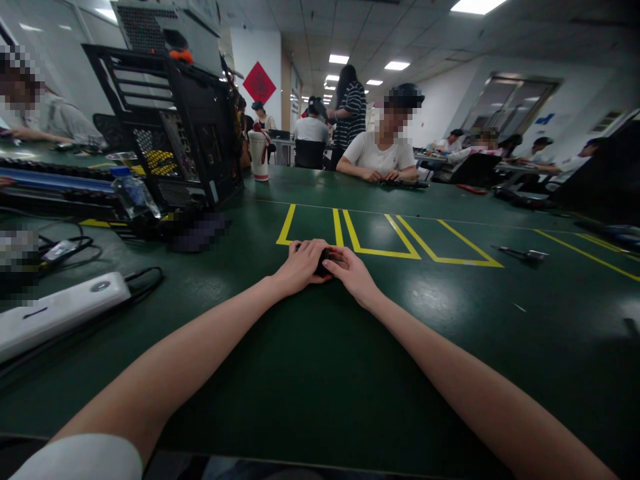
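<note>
Both of my hands are together over the green tabletop (320, 373), near its middle. Between them is a small black object (321, 264), mostly covered by fingers, so its kind is hidden. My left hand (304, 265) is closed over it from the left, knuckles up. From the right, my right hand (353, 271) grips its edge, with the thumb across the near side. Yellow tape outlines (380, 253) lie on the table just beyond and to the right of my hands.
A black computer case (200, 143) stands at the left, with a water bottle (131, 190) beside it. Nearer lies a white power strip (65, 313) with cables. A screwdriver-like tool (523, 254) lies right. A paper cup (259, 155) stands at the back; a person (383, 150) sits opposite.
</note>
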`<state>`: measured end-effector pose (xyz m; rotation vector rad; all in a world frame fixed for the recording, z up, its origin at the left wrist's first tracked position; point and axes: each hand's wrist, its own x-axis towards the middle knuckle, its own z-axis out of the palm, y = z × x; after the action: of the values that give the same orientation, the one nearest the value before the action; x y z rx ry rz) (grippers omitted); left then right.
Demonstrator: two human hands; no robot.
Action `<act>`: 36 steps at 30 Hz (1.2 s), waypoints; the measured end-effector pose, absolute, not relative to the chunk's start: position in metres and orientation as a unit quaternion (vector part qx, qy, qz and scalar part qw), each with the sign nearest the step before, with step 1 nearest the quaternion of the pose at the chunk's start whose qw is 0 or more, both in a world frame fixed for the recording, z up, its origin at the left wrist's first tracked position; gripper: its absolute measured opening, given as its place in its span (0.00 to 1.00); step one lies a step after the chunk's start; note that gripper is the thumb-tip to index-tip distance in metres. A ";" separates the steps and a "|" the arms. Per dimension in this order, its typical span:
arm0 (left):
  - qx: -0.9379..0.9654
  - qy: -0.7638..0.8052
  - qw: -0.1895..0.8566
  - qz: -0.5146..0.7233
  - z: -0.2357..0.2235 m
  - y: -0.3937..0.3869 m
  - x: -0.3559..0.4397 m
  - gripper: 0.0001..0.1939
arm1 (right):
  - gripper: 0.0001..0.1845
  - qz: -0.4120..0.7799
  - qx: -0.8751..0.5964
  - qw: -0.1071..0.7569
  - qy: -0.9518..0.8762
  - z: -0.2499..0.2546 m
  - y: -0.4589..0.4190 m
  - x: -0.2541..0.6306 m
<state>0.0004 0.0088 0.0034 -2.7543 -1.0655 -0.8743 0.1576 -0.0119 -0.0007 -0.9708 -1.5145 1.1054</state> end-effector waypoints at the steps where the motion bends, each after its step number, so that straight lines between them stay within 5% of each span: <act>1: -0.894 -0.345 0.031 -0.283 0.004 0.009 0.000 0.27 | 0.19 0.458 -0.401 0.485 -0.628 -0.001 -0.012 0.158; 11: -0.893 -0.348 0.027 -0.284 0.003 0.009 0.001 0.26 | 0.13 0.448 -0.380 0.491 -0.643 0.001 -0.014 0.157; 19: -0.896 -0.346 0.028 -0.278 0.006 0.008 0.000 0.27 | 0.20 0.454 -0.413 0.473 -0.632 -0.003 -0.009 0.160; 36: -0.895 -0.347 0.040 -0.278 0.004 0.009 0.001 0.27 | 0.18 0.465 -0.402 0.483 -0.624 0.002 -0.014 0.158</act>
<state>0.0012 0.0091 0.0040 -2.7419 -1.0639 -0.8511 0.1585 -0.0135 0.0020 -0.9789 -1.5201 1.1342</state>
